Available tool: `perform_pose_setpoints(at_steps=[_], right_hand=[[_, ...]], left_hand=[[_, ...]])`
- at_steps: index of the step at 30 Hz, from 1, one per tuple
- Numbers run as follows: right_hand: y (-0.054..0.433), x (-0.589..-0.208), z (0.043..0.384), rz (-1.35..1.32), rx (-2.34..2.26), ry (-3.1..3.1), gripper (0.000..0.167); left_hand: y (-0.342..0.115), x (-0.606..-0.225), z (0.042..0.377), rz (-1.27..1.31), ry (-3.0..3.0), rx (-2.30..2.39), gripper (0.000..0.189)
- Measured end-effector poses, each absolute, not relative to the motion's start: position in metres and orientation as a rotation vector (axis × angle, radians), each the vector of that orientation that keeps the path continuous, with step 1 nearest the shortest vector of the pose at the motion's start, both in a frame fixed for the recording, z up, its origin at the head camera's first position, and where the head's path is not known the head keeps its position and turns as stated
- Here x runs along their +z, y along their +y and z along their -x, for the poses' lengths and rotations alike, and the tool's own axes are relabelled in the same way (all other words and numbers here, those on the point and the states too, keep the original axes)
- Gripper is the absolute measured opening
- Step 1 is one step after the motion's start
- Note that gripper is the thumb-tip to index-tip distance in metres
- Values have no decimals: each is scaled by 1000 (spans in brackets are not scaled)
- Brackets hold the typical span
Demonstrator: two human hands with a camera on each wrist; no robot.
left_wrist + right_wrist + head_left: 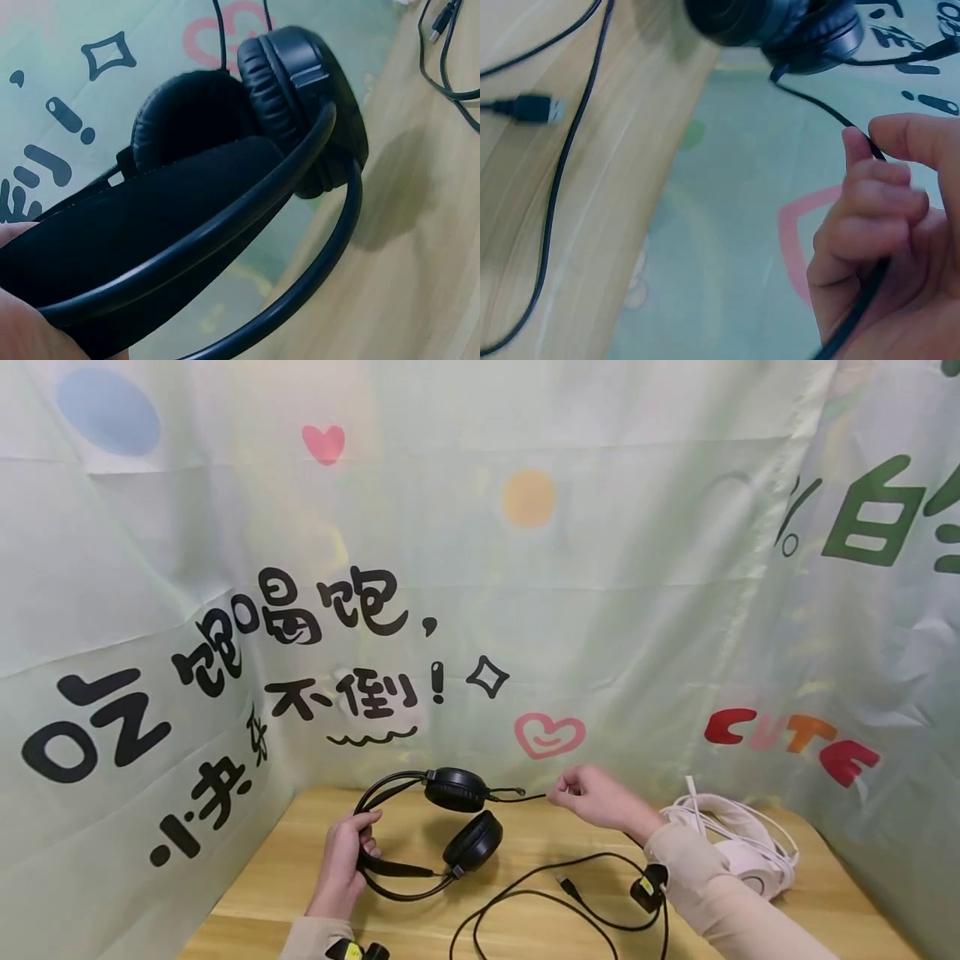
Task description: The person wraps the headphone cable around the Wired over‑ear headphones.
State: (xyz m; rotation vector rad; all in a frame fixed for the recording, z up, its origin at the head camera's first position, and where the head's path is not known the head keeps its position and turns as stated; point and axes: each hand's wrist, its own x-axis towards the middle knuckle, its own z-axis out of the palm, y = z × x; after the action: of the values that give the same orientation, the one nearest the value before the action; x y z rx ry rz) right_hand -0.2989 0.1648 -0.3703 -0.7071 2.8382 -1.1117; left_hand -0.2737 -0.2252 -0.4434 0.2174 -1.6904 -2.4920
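Note:
A black headset is held above the table by its headband, which my left hand grips between thumb and fingers. Its two padded ear cups face each other, and a short microphone stem sticks out from one of them. To the right, my right hand pinches the black cable a short way from the ear cup, between thumb and forefinger. From there the cable runs through the palm and down to the table. Loops of it lie there with a USB plug at the end.
A white headset with its cord wound round it sits on the wooden table, behind my right forearm. Printed cloth hangs at the back and both sides of the table.

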Motion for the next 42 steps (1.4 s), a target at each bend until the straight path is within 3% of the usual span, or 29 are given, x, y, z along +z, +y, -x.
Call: perform_pose_setpoints(at_steps=[15, 28, 42], right_hand=[[136, -363, 280, 660, -1349, 2516, 30], [107, -363, 267, 728, -1396, 2518, 23], [55, -358, 260, 801, -1316, 2568, 38]], left_hand=[[-218, -447, 271, -256, -1721, -2419, 22], [-212, -449, 272, -271, -1713, -2395, 19], [-202, -449, 270, -256, -1736, -2393, 22]])
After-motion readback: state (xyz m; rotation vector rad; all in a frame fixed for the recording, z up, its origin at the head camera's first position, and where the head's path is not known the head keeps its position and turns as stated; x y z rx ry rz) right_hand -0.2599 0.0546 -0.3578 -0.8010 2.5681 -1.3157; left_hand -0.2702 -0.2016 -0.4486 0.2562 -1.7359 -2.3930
